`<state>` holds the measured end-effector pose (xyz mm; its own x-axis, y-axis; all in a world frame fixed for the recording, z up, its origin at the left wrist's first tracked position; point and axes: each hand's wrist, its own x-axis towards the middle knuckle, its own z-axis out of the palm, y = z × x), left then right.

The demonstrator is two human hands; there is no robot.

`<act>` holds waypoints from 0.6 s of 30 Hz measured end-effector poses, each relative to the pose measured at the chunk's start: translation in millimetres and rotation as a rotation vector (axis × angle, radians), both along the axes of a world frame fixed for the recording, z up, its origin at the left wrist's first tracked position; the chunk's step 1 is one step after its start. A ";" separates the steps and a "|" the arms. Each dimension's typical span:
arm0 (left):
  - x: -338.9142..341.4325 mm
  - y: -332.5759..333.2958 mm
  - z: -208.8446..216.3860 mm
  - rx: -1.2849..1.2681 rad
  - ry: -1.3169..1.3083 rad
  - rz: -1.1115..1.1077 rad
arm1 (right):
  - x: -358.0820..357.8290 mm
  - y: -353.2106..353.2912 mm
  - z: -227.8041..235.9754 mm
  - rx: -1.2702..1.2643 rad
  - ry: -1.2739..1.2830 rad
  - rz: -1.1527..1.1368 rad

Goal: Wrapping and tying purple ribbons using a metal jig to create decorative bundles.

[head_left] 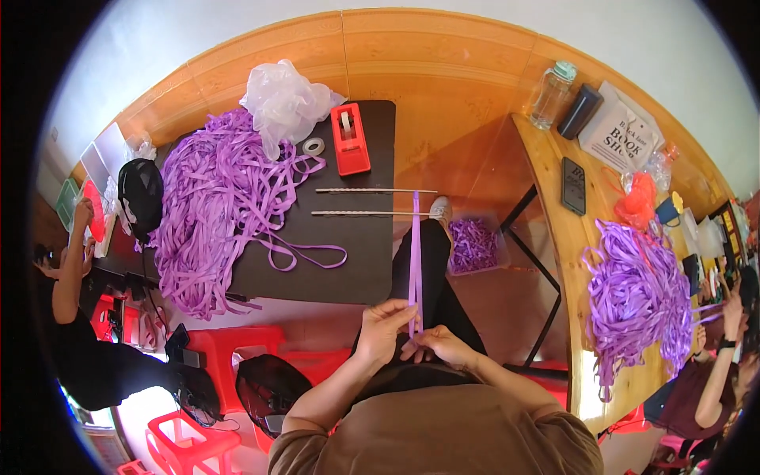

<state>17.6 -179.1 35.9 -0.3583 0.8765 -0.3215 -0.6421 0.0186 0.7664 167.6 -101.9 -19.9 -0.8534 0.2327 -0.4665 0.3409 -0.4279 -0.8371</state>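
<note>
Head view shows a purple ribbon strip (415, 261) stretched taut above my lap, running straight away from me toward the front edge of the dark worktop (348, 261). My left hand (384, 326) pinches the near end of the strip between thumb and fingertips. My right hand (439, 345) is closed against the same end from the other side, fingers curled, touching the left hand. The far end reaches the two thin metal rods (372, 202) lying on the worktop; what anchors it there I cannot tell.

Beside the rods:
- a red tape dispenser (349, 139), upright
- a small roll of clear tape (313, 146), just beside the dispenser
- a large heap of loose purple ribbon (210, 198), with one loop trailing toward the front edge
- a crumpled clear plastic bag (283, 99) on top of the heap

A clear bin of finished purple pieces (473, 245) sits on the floor to my right, near my foot.

Risk assessment: the strip appears doubled and narrow. If my pinch loosens, tension is likely lost and the two layers may slide out of line. If I pull too hard, the far end could slip free. The trailing loop could snag the strip.
</note>
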 end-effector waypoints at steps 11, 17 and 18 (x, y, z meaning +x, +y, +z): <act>-2.5 -17.0 -23.3 0.008 0.119 -0.153 | -10.3 -2.0 -0.1 -0.022 -0.076 -0.012; 8.5 -43.2 -29.5 -0.052 0.233 -0.121 | -12.7 -5.6 -1.9 0.037 -0.032 -0.334; 5.9 -45.0 -32.0 -0.070 0.205 -0.110 | -14.6 -5.2 -1.3 0.065 0.017 -0.398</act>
